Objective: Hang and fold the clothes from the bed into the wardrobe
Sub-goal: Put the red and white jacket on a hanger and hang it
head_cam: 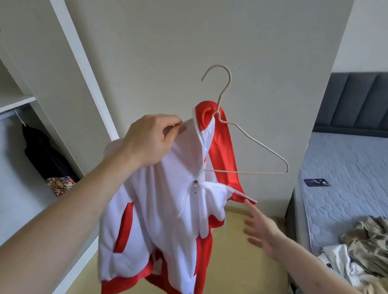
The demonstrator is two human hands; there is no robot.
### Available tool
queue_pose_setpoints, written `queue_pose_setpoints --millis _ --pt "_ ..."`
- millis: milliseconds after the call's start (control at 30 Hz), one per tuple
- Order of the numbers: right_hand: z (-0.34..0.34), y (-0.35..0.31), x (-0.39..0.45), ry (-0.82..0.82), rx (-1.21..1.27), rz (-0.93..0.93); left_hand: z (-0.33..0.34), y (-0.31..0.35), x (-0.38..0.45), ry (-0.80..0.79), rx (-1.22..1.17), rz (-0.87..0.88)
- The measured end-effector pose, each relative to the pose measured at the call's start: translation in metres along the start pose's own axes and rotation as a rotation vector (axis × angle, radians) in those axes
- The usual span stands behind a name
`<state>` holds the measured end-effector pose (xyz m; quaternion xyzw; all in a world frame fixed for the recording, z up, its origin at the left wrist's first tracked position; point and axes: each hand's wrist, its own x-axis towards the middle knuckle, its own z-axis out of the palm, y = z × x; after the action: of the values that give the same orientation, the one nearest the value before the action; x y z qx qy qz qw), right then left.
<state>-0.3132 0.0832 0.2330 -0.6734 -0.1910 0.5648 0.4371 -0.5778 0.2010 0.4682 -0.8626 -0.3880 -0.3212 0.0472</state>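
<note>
A white and red zip hoodie (162, 220) hangs in the air in front of me, half on a thin beige hanger (246, 137). My left hand (152, 138) pinches the hoodie's left shoulder at the collar, with the hanger's left arm hidden inside the cloth. The hanger's right arm sticks out bare past the red hood. My right hand (261, 230) is open with spread fingers just below the loose right collar edge, its fingertip at the zip. The open wardrobe (3, 102) stands at the left. The bed (355, 179) is at the right.
A black garment (41, 150) hangs on the wardrobe rail, above a colourful box (60, 185). An open white wardrobe door (180, 54) fills the middle behind the hoodie. Crumpled beige and white clothes (373, 255) lie on the bed's near corner, a dark card (316, 182) further up.
</note>
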Motion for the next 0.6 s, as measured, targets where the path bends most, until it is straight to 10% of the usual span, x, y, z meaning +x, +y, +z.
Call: queue_pose_setpoints --millis 167,600 --pt "0.023 -0.030 0.009 -0.189 0.091 0.063 -0.008 0.003 -0.003 -0.023 0.032 0.020" --pt "-0.008 -0.084 0.004 0.114 0.278 -0.512 -0.024 -0.063 -0.041 -0.027 0.036 -0.210"
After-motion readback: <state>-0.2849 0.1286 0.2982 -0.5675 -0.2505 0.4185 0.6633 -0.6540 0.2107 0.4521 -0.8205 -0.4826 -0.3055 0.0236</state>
